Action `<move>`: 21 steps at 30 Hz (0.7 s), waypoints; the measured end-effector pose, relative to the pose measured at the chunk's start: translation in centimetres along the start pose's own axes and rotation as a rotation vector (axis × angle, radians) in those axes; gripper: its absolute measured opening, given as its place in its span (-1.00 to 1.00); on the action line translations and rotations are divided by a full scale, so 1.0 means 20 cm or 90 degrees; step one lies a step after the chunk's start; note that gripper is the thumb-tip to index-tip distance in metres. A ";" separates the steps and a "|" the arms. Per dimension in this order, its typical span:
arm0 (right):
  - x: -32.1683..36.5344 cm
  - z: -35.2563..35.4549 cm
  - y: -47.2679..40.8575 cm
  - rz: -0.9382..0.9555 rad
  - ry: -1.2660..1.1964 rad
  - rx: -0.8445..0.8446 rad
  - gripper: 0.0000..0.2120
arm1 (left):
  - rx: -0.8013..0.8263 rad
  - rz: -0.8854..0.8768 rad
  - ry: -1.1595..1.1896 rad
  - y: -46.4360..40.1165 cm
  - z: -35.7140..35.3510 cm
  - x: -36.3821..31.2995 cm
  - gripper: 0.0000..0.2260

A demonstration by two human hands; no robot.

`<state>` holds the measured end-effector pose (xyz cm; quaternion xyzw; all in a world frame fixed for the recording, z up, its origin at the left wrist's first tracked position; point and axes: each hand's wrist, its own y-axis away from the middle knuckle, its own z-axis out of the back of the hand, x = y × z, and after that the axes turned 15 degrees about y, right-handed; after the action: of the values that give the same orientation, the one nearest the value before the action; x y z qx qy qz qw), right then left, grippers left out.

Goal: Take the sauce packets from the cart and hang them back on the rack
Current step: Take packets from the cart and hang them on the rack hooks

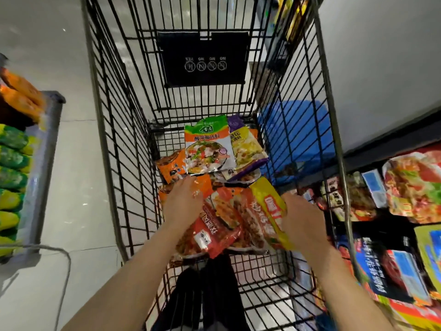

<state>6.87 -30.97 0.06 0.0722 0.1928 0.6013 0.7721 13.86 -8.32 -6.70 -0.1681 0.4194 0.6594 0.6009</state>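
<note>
Black wire forms the cart [114, 130], seen from above, and the sauce packets [222, 187] lie in a loose heap on its floor toward the far end. A green-and-white packet [208, 144] rests on top at the back, overlapping a yellow-and-purple packet [248, 149] just beside it. An orange packet [170, 167] peeks out at the left of the heap, and red packets [212, 230] lie nearer the person.

Both bare arms reach down into the cart. The left hand [182, 201] lies palm-down on an orange-red packet [202, 185] in the middle of the heap, its fingers bent over the packet's edge (whether they truly grip it or only press on it, I cannot tell). The right hand [303, 223] holds a long yellow packet [269, 206] at the right side of the heap, fingers curled round its edge.

A black sign panel [204, 58] hangs on the cart's far wall. Outside the cart, to the right, more packets hang on a rack [391, 211]; to the left stands a shelf [40, 163] with green, yellow and orange goods. A blue object [300, 134] shows through the cart's right wall.
</note>
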 end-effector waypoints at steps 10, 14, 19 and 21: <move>0.04 0.06 -0.58 0.227 0.127 -0.077 -0.77 | 0.116 0.139 -0.038 -0.65 -0.25 0.34 -0.44; 0.02 0.04 -0.62 0.269 0.135 -0.038 -0.79 | 0.113 0.100 -0.093 -0.77 -0.27 0.47 -0.55; 0.05 0.08 -0.59 0.260 0.122 0.021 -0.86 | 0.052 0.058 -0.152 -0.78 -0.32 0.49 -0.58; 0.05 0.11 -0.60 0.258 0.124 0.040 -0.88 | -0.004 0.014 -0.096 -0.85 -0.33 0.43 -0.55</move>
<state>18.73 -32.88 -2.20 0.0751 0.2666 0.7418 0.6107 26.02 -8.96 -22.93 -0.1149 0.3726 0.6778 0.6233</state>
